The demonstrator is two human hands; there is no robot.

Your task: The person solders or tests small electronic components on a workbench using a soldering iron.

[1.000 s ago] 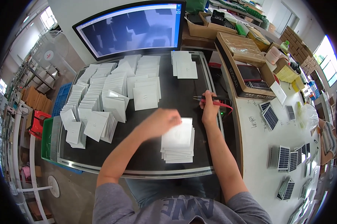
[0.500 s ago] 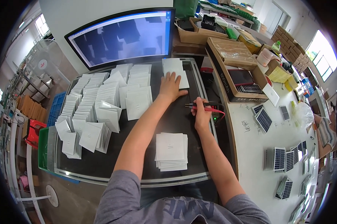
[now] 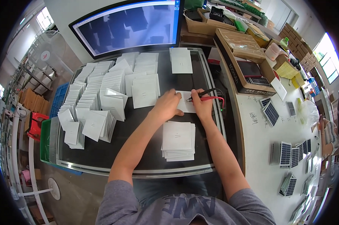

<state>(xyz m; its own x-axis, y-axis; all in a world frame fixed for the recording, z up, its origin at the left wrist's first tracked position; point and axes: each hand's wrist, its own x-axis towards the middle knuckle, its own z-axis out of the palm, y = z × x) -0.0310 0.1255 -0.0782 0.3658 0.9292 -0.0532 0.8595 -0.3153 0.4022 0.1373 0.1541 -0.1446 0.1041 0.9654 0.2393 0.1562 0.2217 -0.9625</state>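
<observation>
My left hand point(image 3: 167, 105) grips the left edge of a square white panel point(image 3: 188, 107) at the middle of the dark worktop, its thumb at the near side. In my right hand point(image 3: 202, 107) are two test probes, a black probe point(image 3: 206, 92) and a red probe point(image 3: 210, 98). Their tips meet at or just above the small marks on the panel; whether they touch cannot be made out. Close to me lies a stack of white panels point(image 3: 178, 135). Farther off, another white panel pile point(image 3: 182, 62) sits near the monitor.
Rows of white panels point(image 3: 113, 83) crowd the worktop's left half. A monitor point(image 3: 126, 28) stands behind. To the right, a white table point(image 3: 259, 150) carries small solar panels point(image 3: 285, 153) and an open cardboard box point(image 3: 254, 88). A green bin point(image 3: 45, 141) adjoins the left edge.
My left hand has come back toward me from the far pile, with a panel now under its fingers. My right hand has brought the probes onto that panel. The view has shifted slightly.
</observation>
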